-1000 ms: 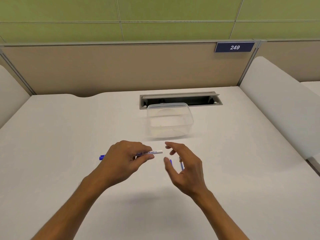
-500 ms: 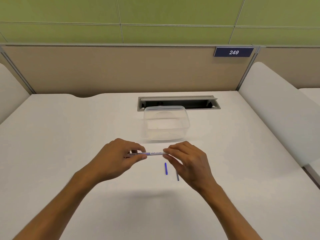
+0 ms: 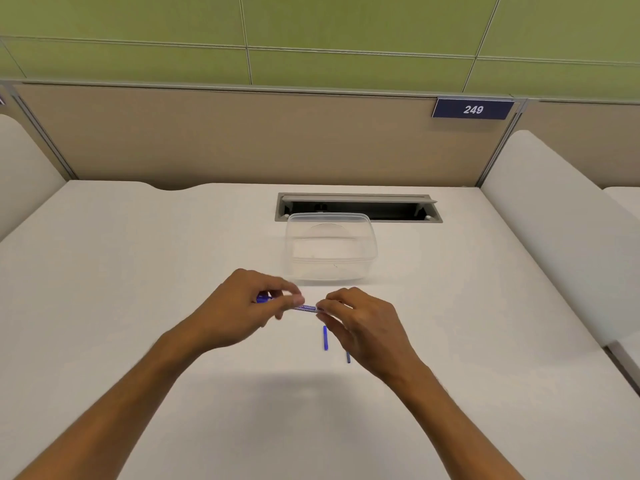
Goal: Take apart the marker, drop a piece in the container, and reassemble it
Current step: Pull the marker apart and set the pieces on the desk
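Both hands pinch the marker (image 3: 306, 307) between them, left hand (image 3: 242, 308) and right hand (image 3: 363, 323) gripping opposite ends; it looks light, stiff and slick, so hold near the ends

You are working on a matt white desk top (image 3: 138, 271), smooth and without glare. The container (image 3: 330, 249) in the middle of the frame is looking like clear, glossy plastic. Your fingers are pinching a marker (image 3: 306, 308) with a smooth white printed barrel. The cable slot (image 3: 358, 206) above is showing a dull grey metal-like frame. The partition (image 3: 242, 140) behind is appearing as matt beige cloth.
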